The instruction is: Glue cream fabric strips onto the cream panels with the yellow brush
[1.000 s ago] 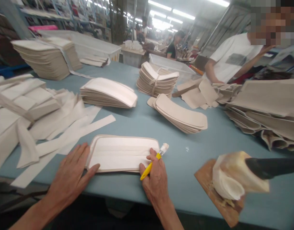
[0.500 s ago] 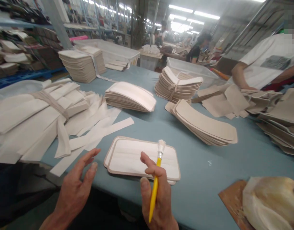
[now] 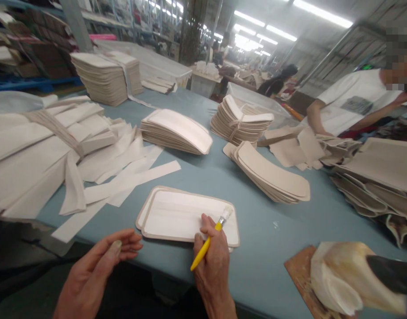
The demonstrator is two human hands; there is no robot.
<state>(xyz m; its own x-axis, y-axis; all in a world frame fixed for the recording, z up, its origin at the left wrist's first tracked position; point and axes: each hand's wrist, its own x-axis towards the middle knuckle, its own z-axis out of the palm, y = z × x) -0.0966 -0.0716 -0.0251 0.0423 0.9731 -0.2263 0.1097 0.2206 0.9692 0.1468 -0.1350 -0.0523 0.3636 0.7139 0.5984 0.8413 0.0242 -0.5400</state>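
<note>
My right hand (image 3: 214,257) grips a yellow-handled brush (image 3: 203,252), its pale bristles over the right end of a white rounded panel with a beige border (image 3: 180,217). Another such panel shows beneath it, slightly offset to the left. My left hand (image 3: 97,266) holds nothing, fingers apart from the thumb and a little curled, just off the panels' lower left corner at the table edge. White strips (image 3: 133,179) lie beyond the panels on the left.
Across the blue table (image 3: 256,235) stand a curved white stack (image 3: 178,130), a beige stack (image 3: 273,170) and tied stacks (image 3: 239,122). A glue-stained container (image 3: 339,274) sits on a brown board at lower right. A person in a white shirt (image 3: 352,102) stands at back right.
My right hand has turned, tilting the brush so its bristles point up and to the right. My left hand has dropped lower and its fingers have come closer together. The view has shifted slightly.
</note>
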